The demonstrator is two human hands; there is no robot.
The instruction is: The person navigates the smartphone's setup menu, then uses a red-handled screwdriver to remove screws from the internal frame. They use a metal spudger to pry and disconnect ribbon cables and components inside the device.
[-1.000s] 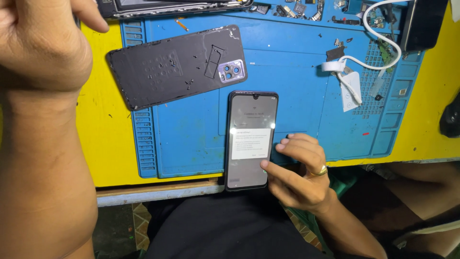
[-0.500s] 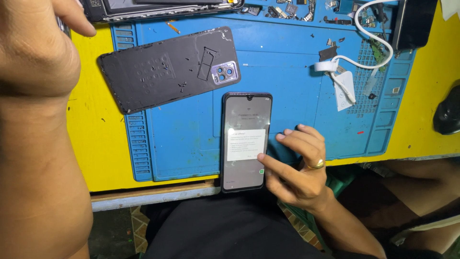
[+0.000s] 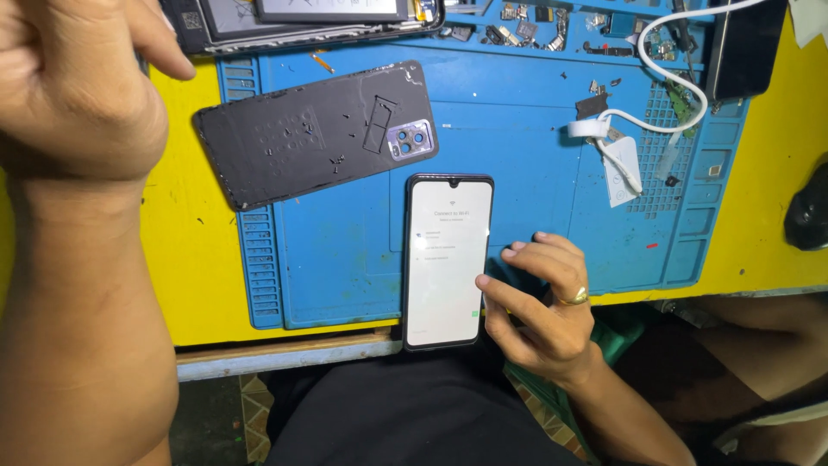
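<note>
On the blue mat [image 3: 535,147], I am resting my right hand [image 3: 543,298], fingers loosely spread, against the lit phone [image 3: 448,259], while raising my left hand [image 3: 73,82] loosely curled, holding nothing.

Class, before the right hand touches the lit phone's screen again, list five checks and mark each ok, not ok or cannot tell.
1. Phone screen lit: ok.
2. Phone fully on the blue mat: not ok, its lower end overhangs the table edge.
3. Right hand beside the phone, thumb at its edge: ok.
4. Left hand clear of the phone: ok, raised.
5. Back cover apart from the phone: cannot tell, corners very close.
</note>
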